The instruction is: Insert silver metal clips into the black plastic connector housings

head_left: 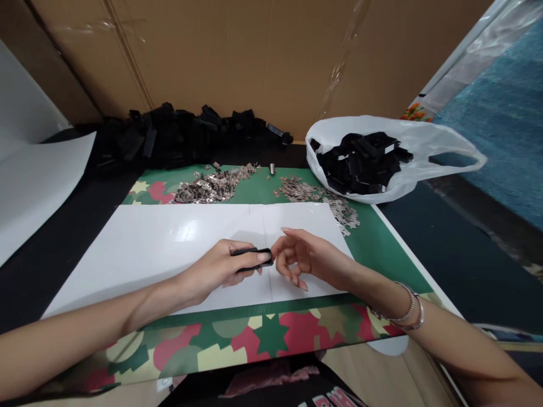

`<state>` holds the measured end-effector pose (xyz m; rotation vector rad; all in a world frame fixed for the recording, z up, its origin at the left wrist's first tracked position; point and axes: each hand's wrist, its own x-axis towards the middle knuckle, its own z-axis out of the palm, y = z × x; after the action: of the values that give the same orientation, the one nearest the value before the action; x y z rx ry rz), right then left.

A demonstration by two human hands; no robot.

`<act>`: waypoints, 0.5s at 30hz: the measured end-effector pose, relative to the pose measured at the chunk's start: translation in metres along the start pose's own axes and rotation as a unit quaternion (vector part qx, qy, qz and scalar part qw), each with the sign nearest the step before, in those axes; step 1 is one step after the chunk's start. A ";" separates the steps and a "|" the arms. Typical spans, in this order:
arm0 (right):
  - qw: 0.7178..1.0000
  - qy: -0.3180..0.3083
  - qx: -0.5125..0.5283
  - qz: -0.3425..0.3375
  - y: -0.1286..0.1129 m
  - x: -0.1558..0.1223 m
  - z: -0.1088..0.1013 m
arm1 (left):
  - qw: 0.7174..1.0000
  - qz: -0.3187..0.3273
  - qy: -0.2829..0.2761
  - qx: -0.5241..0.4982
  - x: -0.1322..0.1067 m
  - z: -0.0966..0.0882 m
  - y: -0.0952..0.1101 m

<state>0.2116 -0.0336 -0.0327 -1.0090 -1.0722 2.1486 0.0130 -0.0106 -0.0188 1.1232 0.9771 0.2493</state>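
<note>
My left hand is closed around a small black rectangular plastic casing, with the thumb pressed on its upper face. The casing's right end points toward my right hand. Loosely curled, with the fingers apart, my right hand has one fingertip at or very near that end; I cannot make out anything in its grip. Both hands are above a white sheet. Beyond it lie a pile of small shiny metal pieces on the left and a flatter pile of metal pieces on the right.
A white plastic bag full of black plastic parts stands at back right. More black parts are heaped at back left. A small metal thimble-like piece stands between the metal piles. Cardboard walls the back.
</note>
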 end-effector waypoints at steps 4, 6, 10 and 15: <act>1.000 -0.016 0.004 -0.005 0.001 -0.001 0.001 | 1.000 0.001 -0.007 0.001 0.000 0.000 0.000; 1.000 -0.019 -0.002 -0.009 0.001 -0.002 0.000 | 0.999 0.011 -0.031 -0.004 0.000 -0.003 -0.002; 0.999 -0.010 -0.027 -0.034 -0.001 -0.003 -0.002 | 0.995 0.031 -0.077 -0.051 0.003 -0.013 -0.006; 0.998 -0.012 -0.025 -0.063 -0.004 -0.003 -0.002 | 0.994 0.038 -0.088 -0.053 0.004 -0.016 -0.007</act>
<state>0.2150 -0.0328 -0.0292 -0.9142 -1.1738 2.0471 0.0013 -0.0010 -0.0278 1.0667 0.7570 0.2557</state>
